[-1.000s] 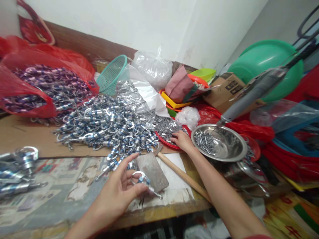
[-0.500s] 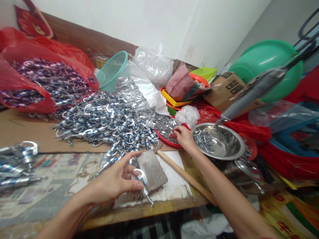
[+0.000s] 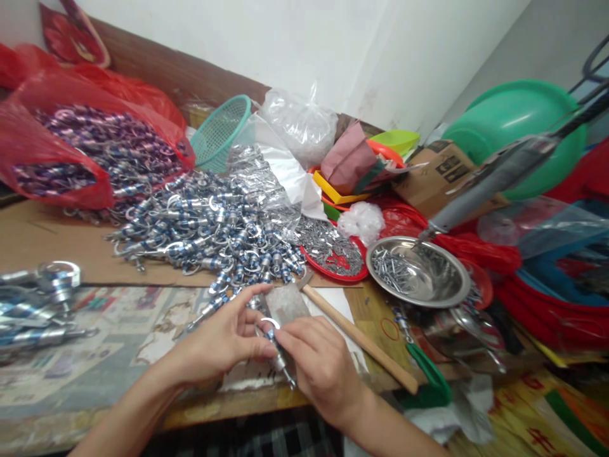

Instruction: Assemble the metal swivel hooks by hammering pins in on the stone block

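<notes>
My left hand (image 3: pixel 233 339) is closed on a silver hook bolt (image 3: pixel 277 357) with a curved hook at its top and a blue band, its threaded tip pointing down to the right. My right hand (image 3: pixel 323 362) meets it from the right, thumb and fingers pinched together against the hook bolt's upper part; anything small between them is hidden. Under and behind both hands lies a flat metal block (image 3: pixel 287 303), partly covered. A hammer (image 3: pixel 361 343) with a wooden handle rests just right of the block.
Behind my hands spreads a heap of similar hook bolts (image 3: pixel 200 219). A red plate (image 3: pixel 340 277) carries small metal pieces. The steel bowl (image 3: pixel 457 279) holds pins or nails. More hook bolts fill a red bag (image 3: pixel 90 193). A green strap (image 3: pixel 435 374) hangs over the table edge.
My right hand has come back from the red plate, leftward and toward me, to the hook bolt. The left hand has kept its hold on the hook bolt.
</notes>
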The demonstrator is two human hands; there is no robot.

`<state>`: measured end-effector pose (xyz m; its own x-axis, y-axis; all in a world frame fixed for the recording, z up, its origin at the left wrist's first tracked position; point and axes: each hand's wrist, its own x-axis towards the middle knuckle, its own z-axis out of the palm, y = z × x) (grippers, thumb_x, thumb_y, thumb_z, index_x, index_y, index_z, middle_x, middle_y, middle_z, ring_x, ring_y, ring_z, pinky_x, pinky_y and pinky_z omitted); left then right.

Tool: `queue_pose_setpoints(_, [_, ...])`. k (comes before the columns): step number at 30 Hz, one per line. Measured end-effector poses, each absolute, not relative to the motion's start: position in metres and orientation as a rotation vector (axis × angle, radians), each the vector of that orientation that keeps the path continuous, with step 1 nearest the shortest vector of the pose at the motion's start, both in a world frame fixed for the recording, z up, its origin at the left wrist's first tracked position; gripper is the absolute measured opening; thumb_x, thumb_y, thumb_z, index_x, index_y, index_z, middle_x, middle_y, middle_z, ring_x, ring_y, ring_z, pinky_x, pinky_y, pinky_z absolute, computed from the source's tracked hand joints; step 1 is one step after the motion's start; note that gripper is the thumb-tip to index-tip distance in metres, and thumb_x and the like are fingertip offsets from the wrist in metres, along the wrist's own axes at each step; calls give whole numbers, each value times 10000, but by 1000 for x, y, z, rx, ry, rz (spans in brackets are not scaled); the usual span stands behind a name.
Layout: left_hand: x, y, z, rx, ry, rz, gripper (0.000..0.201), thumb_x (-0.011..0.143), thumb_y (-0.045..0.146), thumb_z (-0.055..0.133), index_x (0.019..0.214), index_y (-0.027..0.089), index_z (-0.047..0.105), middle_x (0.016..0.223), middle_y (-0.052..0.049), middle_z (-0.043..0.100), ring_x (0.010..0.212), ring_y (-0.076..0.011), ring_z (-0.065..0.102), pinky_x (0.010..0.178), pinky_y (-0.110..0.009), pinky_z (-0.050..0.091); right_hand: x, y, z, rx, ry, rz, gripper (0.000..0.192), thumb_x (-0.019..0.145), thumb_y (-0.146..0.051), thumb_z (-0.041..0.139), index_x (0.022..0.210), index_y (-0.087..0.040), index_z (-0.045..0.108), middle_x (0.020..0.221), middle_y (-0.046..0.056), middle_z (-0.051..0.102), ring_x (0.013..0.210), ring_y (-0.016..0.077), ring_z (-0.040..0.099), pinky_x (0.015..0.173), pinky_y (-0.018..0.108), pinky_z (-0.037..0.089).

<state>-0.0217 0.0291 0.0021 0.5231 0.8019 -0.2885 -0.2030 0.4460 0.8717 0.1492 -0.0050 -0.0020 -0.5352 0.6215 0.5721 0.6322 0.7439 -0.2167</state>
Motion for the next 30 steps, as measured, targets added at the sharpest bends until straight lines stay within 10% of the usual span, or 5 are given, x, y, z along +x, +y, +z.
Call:
queue_pose_setpoints(13, [-23, 27, -1, 895, 801, 701, 884, 551, 119, 738, 1281, 196, 246, 688, 58, 574, 624, -118, 553, 599, -272, 422, 137, -35, -2, -1298, -2194, 16, 358, 831, -51, 321, 1041, -128, 600, 783, 99, 603, 695, 217, 524, 579, 336, 417])
queue_pose_setpoints(18, [-24, 29, -1, 905, 851, 688, 898, 534, 128, 750, 1285, 200, 261, 716, 48, 573, 644, -131, 568, 613, -287, 432, 189, -3, -13, -1485, -2017, 40, 331, 877, -159, 392, 1176, -197, 530, 995, 104, 582, 944, 225, 545, 784, 358, 455])
queue_pose_setpoints(23, [-24, 29, 1, 898, 855, 682, 922, 530, 127, 753, 1297, 189, 244, 709, 46, 570, 628, -124, 555, 588, -268, 428, 231, 22, -25, -1860, -2184, 213, 202, 830, -265, 512, 988, -171, 595, 862, 68, 620, 805, 221, 607, 704, 341, 482])
queue_pose_setpoints(30, [-23, 28, 2, 904, 879, 675, 919, 538, 118, 743, 1301, 197, 238, 724, 44, 567, 662, -139, 571, 624, -294, 453, 229, -18, 22, -1477, -2092, 201, 342, 849, -205, 513, 1188, -253, 518, 1016, 48, 643, 888, 184, 627, 707, 259, 501])
